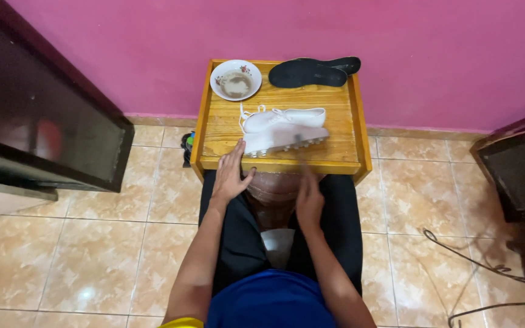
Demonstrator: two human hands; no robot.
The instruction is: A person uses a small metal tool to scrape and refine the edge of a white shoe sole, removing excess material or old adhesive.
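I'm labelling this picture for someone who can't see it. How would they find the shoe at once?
Start at the pink wall and drop to the small wooden tray-top table against it. On its near half lies a white cleated shoe on its side, beside the left hand. Unlike the round patterned bowl and flat black insoles behind it, it is white, laced and studded.

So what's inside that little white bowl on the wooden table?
The white bowl with a flowered rim holds something brownish and murky, maybe liquid or paste; it's too small to tell. Its bottom is covered by that. It sits on the wooden table, behind the white shoe.
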